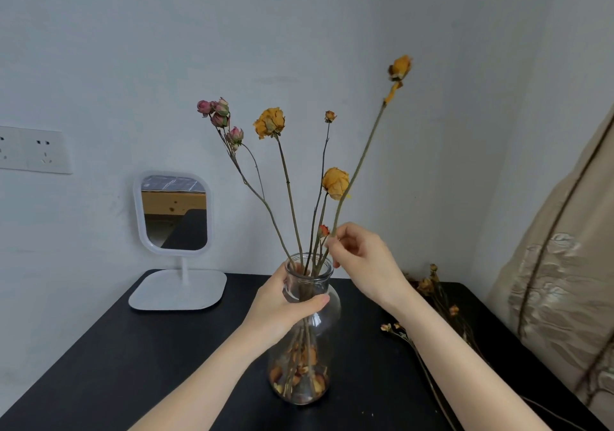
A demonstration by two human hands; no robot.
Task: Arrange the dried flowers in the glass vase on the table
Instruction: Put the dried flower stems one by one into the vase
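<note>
Yellow-headed stem [360,158] aslant, head up-right, between pinching right fingers [335,242]; left fingers [316,300] around vase neck [321,280]

Vase [329,307] neck — partly behind left hand [285,301]; wall socket [33,150] off left edge

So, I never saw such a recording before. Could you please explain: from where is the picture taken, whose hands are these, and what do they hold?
No machine here: a person works with two bare hands. The single picture comes from a camera worn on the head, looking forward and down. The left hand grips the neck of the glass vase, which holds several dried stems and loose petals at its bottom. The right hand pinches the stem of a tall yellow flower just above the vase mouth. The vase stands on a black table, with a white mirror to the left and more dried flowers lying to the right.
</note>
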